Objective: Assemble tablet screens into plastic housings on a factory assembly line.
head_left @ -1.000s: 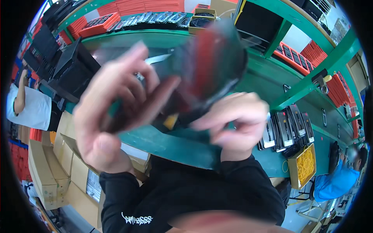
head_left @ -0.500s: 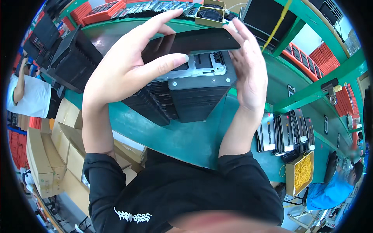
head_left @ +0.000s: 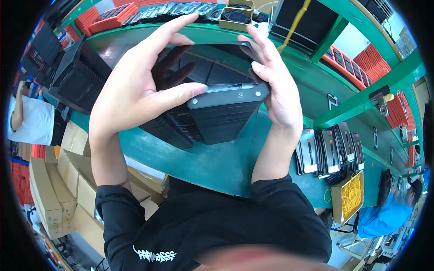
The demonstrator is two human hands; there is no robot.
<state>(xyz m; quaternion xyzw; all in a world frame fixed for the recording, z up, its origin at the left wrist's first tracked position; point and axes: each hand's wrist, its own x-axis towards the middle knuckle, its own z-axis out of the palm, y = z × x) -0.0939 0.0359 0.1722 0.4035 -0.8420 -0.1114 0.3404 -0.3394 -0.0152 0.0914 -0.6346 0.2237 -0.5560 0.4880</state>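
Observation:
A glossy black phone screen (head_left: 217, 63) lies low over a silver phone frame (head_left: 233, 87) on top of a black ribbed block (head_left: 226, 118). Whether the screen is fully seated in the frame cannot be told. My left hand (head_left: 129, 88) grips the screen's left end, with the thumb along the near edge and the fingers at the far side. My right hand (head_left: 282, 88) closes round the right end, its thumb on the screen's near right corner. Most of the frame is hidden under the screen.
Black ribbed racks (head_left: 74, 74) stand at the left of the green table (head_left: 199, 165). To the right are stacked screens (head_left: 308, 151) and a box of yellow rubber bands (head_left: 351, 194). Green shelf posts (head_left: 334, 38) rise at the back right. Cardboard boxes (head_left: 45, 187) and co-workers are farther off.
The screen has come down over the phone frame, covering most of it. My right thumb has moved onto the screen's near right corner. The view has shifted slightly.

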